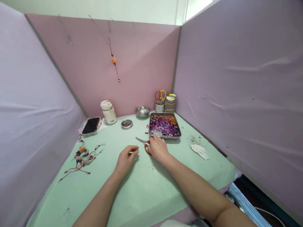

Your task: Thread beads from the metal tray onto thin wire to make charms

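Note:
My left hand [126,159] is over the middle of the table, thumb and fingertips pinched together; what lies between them is too small to name. To its right, my right hand [159,148] is closed at the red handles of a pair of scissors [146,148], just in front of the bead tray. The blades point left, toward the space above my left fingertips. My right fingers partly cover the handles. The metal tray [165,137] holds many purple, red and clear beads [163,124].
Beaded red cords [82,157] lie at left. Behind stand a phone [91,125], a cream bottle [109,112], a small round dish [127,124], a steel bowl [142,112], a can with scissors [159,107] and a jar [169,104]. A white glove [199,151] lies right. A beaded cord [113,60] hangs behind.

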Demonstrator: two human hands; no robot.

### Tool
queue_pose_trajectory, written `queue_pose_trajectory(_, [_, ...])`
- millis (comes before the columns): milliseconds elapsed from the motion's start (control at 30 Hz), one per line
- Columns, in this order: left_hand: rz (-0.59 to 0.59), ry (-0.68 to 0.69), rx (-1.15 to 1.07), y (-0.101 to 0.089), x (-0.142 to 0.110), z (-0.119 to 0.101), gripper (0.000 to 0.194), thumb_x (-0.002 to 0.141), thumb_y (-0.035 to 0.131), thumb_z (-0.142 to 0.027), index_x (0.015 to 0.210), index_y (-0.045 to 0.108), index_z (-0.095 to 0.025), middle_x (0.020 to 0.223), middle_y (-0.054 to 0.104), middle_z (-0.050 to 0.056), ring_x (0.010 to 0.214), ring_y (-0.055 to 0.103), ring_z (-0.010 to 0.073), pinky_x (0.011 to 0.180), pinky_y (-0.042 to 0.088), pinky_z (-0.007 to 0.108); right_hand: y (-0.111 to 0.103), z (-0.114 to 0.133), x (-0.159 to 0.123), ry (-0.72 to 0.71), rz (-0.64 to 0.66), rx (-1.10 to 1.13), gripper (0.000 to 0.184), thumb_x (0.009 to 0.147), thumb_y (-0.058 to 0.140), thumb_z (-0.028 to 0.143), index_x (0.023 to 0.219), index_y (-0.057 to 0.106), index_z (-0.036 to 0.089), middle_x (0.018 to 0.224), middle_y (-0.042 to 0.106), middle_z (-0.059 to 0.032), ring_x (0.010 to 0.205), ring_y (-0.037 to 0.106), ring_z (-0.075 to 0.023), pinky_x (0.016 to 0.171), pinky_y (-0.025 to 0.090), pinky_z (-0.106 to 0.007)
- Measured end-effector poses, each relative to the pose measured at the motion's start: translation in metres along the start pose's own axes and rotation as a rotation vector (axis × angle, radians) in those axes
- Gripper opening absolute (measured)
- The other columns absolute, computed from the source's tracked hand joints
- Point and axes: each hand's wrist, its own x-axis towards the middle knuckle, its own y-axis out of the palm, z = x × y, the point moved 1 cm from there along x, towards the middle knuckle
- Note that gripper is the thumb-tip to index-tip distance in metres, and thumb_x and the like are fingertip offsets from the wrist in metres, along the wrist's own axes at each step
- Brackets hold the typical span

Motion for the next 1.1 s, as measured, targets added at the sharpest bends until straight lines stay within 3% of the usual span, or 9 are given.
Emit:
queue_pose_trajectory(133, [0.021, 0.146, 0.139, 0.002, -0.002, 0.001, 0.017, 0.080, 0.050, -0.020, 0.089, 0.064, -0.021, 0.096, 0.063, 0.005, 0.089, 0.059, 0.0179, 0.079, 0.047, 0.032, -0.012, 0.003, -0.003, -0.039, -0.038, -0.002, 0.019, 0.088, 0.048, 0.027, 0.094, 0.062, 0.016, 0.100, 0.065, -0.0125, 0.097, 0.056, -0.0246, 0.082, 0.036, -0.034])
queue_pose_trajectory(333, [0.033, 0.187, 0.181, 0.003, -0.004, 0.003, 0.023, 0.079, 0.044, -0.012, 0.090, 0.062, -0.021, 0.103, 0.060, 0.006, 0.094, 0.058, 0.0175, 0.082, 0.047, 0.032, -0.038, -0.012, -0.002, -0.049, -0.019, 0.033, 0.019, 0.088, 0.050, 0.033, 0.085, 0.064, 0.020, 0.086, 0.070, -0.0058, 0.079, 0.062, -0.0192, 0.071, 0.036, -0.028])
queue_pose_trajectory(500, [0.031, 0.164, 0.224, 0.004, -0.003, 0.005, 0.018, 0.084, 0.045, -0.020, 0.094, 0.061, -0.021, 0.100, 0.062, 0.006, 0.090, 0.059, 0.0183, 0.081, 0.046, 0.033, -0.069, -0.067, 0.034, 0.066, -0.094, -0.021, 0.024, 0.088, 0.049, 0.038, 0.090, 0.065, 0.019, 0.087, 0.071, -0.0077, 0.079, 0.063, -0.0206, 0.066, 0.036, -0.027])
queue_pose_trajectory(700, [0.038, 0.146, 0.260, 0.005, -0.002, 0.005, 0.017, 0.085, 0.046, -0.022, 0.091, 0.061, -0.020, 0.097, 0.063, 0.006, 0.089, 0.058, 0.0197, 0.081, 0.045, 0.035, -0.096, -0.130, 0.104, 0.124, -0.099, -0.048, 0.018, 0.086, 0.054, 0.026, 0.095, 0.067, 0.017, 0.097, 0.071, -0.0080, 0.088, 0.063, -0.0190, 0.070, 0.039, -0.025])
queue_pose_trajectory(867, [0.053, 0.140, 0.292, 0.005, -0.003, 0.005, 0.016, 0.082, 0.048, -0.020, 0.089, 0.062, -0.021, 0.096, 0.063, 0.007, 0.091, 0.057, 0.0219, 0.083, 0.045, 0.037, -0.079, -0.129, 0.145, 0.096, -0.017, -0.069, 0.017, 0.085, 0.059, 0.026, 0.098, 0.067, 0.020, 0.102, 0.070, -0.0041, 0.097, 0.061, -0.0184, 0.079, 0.042, -0.025])
queue_pose_trajectory(1000, [0.077, 0.124, 0.286, 0.005, -0.004, 0.011, 0.018, 0.081, 0.048, -0.021, 0.093, 0.063, -0.021, 0.099, 0.062, 0.008, 0.091, 0.058, 0.0221, 0.083, 0.046, 0.037, -0.053, -0.115, 0.160, 0.090, 0.065, -0.113, 0.027, 0.089, 0.056, 0.031, 0.111, 0.059, 0.017, 0.114, 0.061, -0.0075, 0.100, 0.059, -0.0202, 0.085, 0.049, -0.038])
queue_pose_trajectory(1100, [0.089, 0.107, 0.273, 0.005, -0.004, 0.014, 0.020, 0.081, 0.048, -0.020, 0.095, 0.063, -0.022, 0.102, 0.061, 0.008, 0.092, 0.059, 0.0219, 0.083, 0.047, 0.036, -0.038, -0.112, 0.166, 0.107, 0.103, -0.155, 0.034, 0.090, 0.054, 0.033, 0.119, 0.053, 0.016, 0.119, 0.056, -0.0092, 0.100, 0.059, -0.0208, 0.083, 0.051, -0.042])
